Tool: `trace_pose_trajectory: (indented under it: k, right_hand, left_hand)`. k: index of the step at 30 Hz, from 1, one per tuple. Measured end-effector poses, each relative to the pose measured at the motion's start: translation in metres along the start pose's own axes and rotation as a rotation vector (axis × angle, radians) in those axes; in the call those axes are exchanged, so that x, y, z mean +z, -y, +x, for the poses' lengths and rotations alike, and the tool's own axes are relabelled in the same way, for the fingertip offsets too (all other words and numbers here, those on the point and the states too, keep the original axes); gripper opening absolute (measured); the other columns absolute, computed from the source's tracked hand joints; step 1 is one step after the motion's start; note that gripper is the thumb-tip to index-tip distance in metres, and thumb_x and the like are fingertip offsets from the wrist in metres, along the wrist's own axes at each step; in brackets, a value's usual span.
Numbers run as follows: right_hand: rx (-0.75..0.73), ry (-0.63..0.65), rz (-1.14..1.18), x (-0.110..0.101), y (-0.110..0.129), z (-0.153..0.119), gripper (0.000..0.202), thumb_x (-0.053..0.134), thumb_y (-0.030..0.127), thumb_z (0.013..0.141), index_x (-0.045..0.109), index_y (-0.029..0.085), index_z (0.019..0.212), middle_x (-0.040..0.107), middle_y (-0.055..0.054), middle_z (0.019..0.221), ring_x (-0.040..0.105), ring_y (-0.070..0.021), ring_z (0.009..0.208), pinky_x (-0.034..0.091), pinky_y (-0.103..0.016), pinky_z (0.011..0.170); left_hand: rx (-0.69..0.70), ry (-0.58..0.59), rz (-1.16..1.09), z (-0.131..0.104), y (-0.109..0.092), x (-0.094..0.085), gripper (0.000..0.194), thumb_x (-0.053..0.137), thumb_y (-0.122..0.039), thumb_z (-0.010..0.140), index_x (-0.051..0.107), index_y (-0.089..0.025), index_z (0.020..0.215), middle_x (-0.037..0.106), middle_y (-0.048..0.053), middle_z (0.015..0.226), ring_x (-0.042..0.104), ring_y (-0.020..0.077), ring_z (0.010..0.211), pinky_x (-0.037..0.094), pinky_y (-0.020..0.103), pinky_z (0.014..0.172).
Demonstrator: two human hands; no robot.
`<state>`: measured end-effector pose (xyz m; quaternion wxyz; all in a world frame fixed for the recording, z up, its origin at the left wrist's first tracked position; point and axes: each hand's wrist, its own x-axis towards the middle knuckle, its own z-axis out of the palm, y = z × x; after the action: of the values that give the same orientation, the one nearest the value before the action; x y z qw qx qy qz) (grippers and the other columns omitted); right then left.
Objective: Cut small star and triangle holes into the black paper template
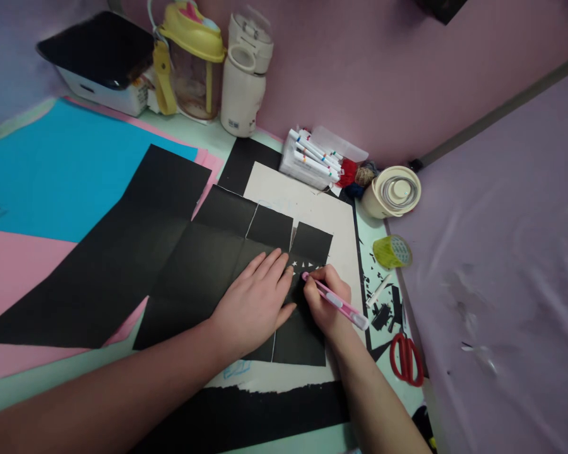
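Note:
A large black paper (203,258) with creases and slits lies over a white board (343,233). Small cut-outs, one star-shaped, show white near its right side. My left hand (258,299) lies flat on the black paper with its fingers stretched out, left of the cut-outs. In my right hand (329,296) is a pink craft knife (343,305), held in a pinch just below the cut-outs. Its blade tip is too small to make out, hidden near my fingers.
Red-handled scissors (406,359), black paper scraps (382,315) and a green tape roll (392,251) lie to the right. Behind stand a marker box (310,161), a white bottle (243,88) and a yellow-lidded jug (194,69). Blue paper (80,170) lies left.

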<state>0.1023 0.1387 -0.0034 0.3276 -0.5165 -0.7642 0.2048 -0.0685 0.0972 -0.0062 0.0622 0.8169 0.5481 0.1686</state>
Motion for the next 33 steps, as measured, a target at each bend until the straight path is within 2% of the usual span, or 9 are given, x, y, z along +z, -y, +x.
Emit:
trace_pose_trajectory:
  k: [15,22,33]
  right_hand:
    - [0.018,0.023,0.028,-0.0019,0.0011,0.0003,0.013,0.054,0.022,0.083,0.049,0.022,0.070,0.058,0.003,0.063,0.052,-0.0129,0.054,0.039,-0.024,0.052]
    - [0.049,-0.061,0.040,-0.0008,0.0033,0.0023,0.013,0.054,0.024,0.083,0.051,0.022,0.071,0.058,0.002,0.062,0.052,-0.0133,0.055,0.041,-0.024,0.053]
    - [0.021,-0.041,0.060,-0.0003,0.0032,0.0034,0.014,0.057,0.024,0.084,0.052,0.021,0.072,0.056,0.003,0.060,0.049,-0.0117,0.052,0.038,-0.023,0.051]
  left_hand:
    - [0.001,0.009,-0.001,0.0003,0.0005,-0.0010,0.051,0.052,-0.041,0.093,0.055,-0.009,0.132,0.044,0.017,0.147,0.032,0.0305,0.142,0.025,0.045,0.117]
    - [-0.003,0.015,0.002,-0.0002,-0.0004,-0.0018,0.051,0.052,-0.041,0.093,0.054,-0.008,0.133,0.044,0.018,0.148,0.032,0.0304,0.142,0.026,0.045,0.117]
    - [-0.001,0.011,-0.001,0.0000,0.0003,-0.0009,0.051,0.052,-0.042,0.094,0.054,-0.008,0.133,0.044,0.017,0.148,0.032,0.0303,0.142,0.025,0.045,0.117]
